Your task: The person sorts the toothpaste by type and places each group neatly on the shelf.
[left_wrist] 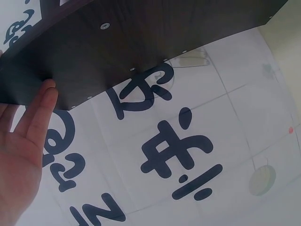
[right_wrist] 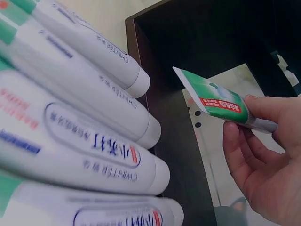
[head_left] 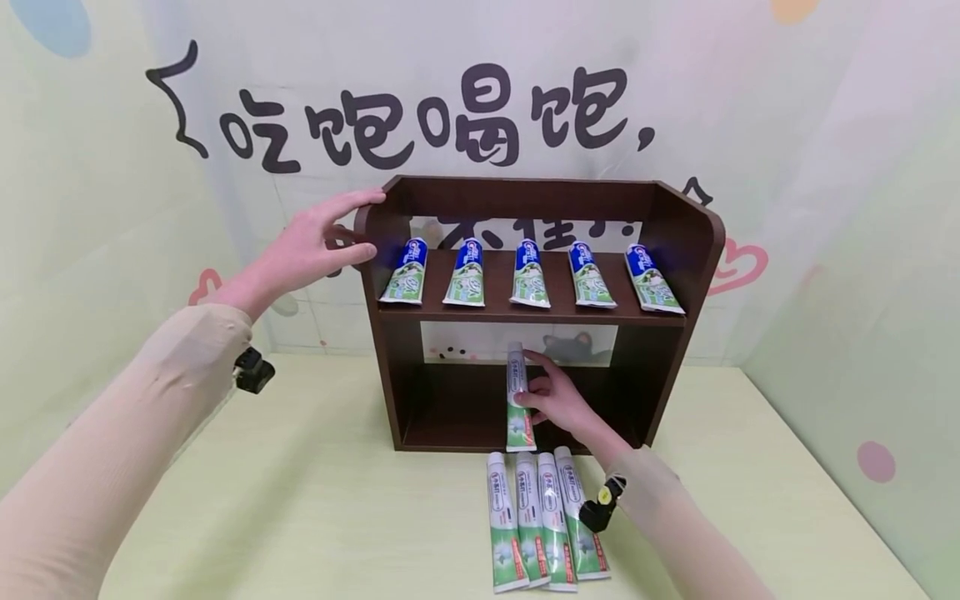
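Note:
My right hand (head_left: 558,402) pinches a white and green toothpaste tube (head_left: 518,408) between thumb and fingers, cap up, in front of the lower compartment of a dark brown shelf (head_left: 525,315). Seen from the right wrist, the tube's flat green end (right_wrist: 211,96) points away from the fingers (right_wrist: 235,146). My left hand (head_left: 303,242) touches the shelf's upper left side, its fingers extended. From the left wrist, fingertips (left_wrist: 48,87) rest against the outer side panel (left_wrist: 122,42). Several matching tubes (head_left: 543,521) lie side by side on the table, caps toward the shelf.
Several blue and green toothpaste tubes (head_left: 530,275) stand spaced in a row on the upper shelf level. The pale table (head_left: 322,483) extends on both sides of the shelf. A printed wall covering (head_left: 480,50) with large black characters rises behind.

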`<state>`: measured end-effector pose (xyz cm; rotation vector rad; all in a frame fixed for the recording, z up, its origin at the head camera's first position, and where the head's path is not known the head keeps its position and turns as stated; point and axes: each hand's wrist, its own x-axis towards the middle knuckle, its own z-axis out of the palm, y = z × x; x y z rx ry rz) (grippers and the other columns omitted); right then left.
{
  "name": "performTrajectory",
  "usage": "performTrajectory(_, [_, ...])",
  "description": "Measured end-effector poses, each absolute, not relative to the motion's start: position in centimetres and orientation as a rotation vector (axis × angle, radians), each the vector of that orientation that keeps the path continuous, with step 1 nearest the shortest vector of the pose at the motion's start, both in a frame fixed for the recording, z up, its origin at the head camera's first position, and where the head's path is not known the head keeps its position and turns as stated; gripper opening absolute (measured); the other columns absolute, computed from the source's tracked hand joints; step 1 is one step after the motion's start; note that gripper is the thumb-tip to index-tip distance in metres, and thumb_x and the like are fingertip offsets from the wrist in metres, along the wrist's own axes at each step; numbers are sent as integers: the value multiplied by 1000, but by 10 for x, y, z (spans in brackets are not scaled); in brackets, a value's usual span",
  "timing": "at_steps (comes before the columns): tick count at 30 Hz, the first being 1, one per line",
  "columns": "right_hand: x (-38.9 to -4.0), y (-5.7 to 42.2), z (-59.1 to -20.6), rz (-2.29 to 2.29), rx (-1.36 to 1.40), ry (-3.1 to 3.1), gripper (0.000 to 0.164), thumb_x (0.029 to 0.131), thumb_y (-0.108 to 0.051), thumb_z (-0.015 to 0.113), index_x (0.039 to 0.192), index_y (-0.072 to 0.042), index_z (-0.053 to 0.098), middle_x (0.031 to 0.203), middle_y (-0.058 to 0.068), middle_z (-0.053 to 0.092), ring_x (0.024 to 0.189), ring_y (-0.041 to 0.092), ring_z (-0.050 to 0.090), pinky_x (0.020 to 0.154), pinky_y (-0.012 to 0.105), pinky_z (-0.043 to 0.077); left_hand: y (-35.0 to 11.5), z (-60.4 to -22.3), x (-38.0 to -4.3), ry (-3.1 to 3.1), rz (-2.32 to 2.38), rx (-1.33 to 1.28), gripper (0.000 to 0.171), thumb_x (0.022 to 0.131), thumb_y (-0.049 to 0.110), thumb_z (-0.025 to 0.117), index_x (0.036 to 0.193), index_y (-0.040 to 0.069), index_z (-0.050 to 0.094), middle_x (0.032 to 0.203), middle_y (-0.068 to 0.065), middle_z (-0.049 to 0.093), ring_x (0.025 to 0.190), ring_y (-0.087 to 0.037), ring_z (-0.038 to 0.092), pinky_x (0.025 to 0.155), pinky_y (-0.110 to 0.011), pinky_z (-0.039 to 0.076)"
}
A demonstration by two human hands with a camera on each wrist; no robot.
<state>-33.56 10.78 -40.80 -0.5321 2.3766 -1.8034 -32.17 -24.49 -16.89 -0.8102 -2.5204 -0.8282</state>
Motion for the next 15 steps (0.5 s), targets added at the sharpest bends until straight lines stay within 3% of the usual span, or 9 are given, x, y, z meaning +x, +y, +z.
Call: performTrajectory(15, [-358, 66, -423, -1953, -585, 2268, 78, 90, 0, 66, 156, -16, 26, 115, 34, 64, 85, 21, 69, 65, 39, 62, -244, -169, -322, -2515, -832, -813, 62, 94, 20, 66, 151, 25, 41, 160, 4, 37, 111, -36, 68, 82, -4, 46])
